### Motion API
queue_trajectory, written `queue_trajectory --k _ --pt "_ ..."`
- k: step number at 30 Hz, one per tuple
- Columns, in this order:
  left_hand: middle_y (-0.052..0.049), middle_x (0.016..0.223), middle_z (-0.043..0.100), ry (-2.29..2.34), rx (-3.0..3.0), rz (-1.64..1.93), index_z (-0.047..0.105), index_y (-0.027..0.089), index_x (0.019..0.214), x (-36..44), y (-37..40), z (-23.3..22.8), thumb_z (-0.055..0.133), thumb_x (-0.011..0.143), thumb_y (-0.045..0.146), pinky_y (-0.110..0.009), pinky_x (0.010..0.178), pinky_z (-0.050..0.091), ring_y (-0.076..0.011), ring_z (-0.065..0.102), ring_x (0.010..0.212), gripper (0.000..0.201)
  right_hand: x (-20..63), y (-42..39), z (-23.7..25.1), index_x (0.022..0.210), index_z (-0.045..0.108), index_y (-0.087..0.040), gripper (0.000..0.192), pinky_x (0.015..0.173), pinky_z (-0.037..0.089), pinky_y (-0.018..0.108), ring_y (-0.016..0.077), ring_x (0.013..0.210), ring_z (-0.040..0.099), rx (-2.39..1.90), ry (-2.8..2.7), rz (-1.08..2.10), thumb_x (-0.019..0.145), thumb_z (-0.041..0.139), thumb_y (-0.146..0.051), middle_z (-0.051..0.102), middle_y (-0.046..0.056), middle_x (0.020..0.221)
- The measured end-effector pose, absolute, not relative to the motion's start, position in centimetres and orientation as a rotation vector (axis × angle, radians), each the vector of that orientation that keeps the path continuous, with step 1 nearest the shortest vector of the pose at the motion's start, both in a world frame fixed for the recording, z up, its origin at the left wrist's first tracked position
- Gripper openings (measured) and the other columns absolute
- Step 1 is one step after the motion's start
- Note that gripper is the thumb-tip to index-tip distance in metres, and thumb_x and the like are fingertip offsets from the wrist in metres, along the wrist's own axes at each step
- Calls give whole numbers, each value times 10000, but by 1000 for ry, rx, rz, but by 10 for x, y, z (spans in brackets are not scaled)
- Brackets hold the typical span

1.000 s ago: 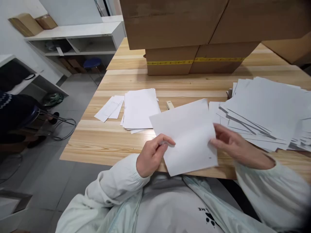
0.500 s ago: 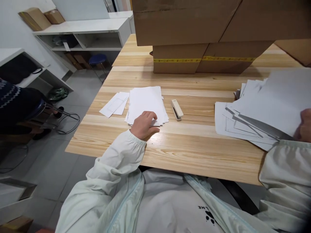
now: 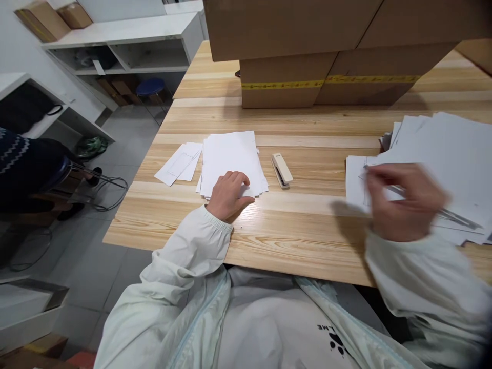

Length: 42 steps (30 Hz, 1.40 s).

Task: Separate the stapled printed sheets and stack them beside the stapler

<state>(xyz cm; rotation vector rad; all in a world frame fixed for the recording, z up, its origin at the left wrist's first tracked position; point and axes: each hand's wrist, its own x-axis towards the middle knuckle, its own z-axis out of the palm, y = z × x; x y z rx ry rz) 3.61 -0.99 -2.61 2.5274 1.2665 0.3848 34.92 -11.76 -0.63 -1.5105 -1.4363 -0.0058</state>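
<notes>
My left hand (image 3: 227, 196) rests on the near edge of a stack of white paper (image 3: 230, 154), thumb apart from the loosely curled fingers. It holds nothing. A cream stapler (image 3: 282, 170) lies just right of that stack. To its left are smaller paper slips (image 3: 179, 163) with line drawings. At the right, my right hand (image 3: 407, 200) is blurred by motion above a spread pile of papers (image 3: 457, 154). Its thumb and fingertips are pinched together; whatever is between them, if anything, cannot be made out. Part of the drawn sheets is hidden beneath this hand.
Large cardboard boxes (image 3: 284, 87) with yellow tape stand stacked at the back of the wooden table (image 3: 269, 236). White shelves (image 3: 126, 38) and a blue stool (image 3: 149, 87) are at the back left. A seated person (image 3: 23, 164) is at the far left.
My right hand has let go of the white sheets it was lifting at the far right and moved left, over the pile's near-left part. The sheets now lie flat. My left hand stays put.
</notes>
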Motion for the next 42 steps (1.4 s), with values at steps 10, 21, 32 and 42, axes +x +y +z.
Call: queue_trajectory --k 10,21,32,42 --pt "-54 1106 649 1229 2393 525 549 202 1008 33 -9 -34 742 751 242 -389 910 389 -252 525 1072 323 238 -46 -57 1061 674 -214 200 699 504 318 197 926 632 -1113 -2204 109 951 526 -291 685 98 1080" --pt "-43 971 695 1173 2122 697 617 187 979 21 -3 -33 558 827 200 -312 832 440 -182 605 900 163 221 -34 -42 904 623 -200 153 673 486 313 166 746 610 -1127 -1906 312 944 476 -220 669 67 892" --pt "37 620 518 1397 1863 953 556 207 811 17 0 -33 483 908 324 -254 615 333 -121 451 603 168 213 -41 -54 946 611 -213 151 616 530 293 138 701 614 -1244 -1472 769 887 592 -350 659 26 847" --pt "-53 887 710 926 1522 678 667 137 872 18 -10 -20 725 752 390 -302 811 482 -146 642 813 287 204 -39 -52 840 579 -203 417 674 572 297 140 781 624 -1084 -1159 1328 778 677 -603 625 16 814"
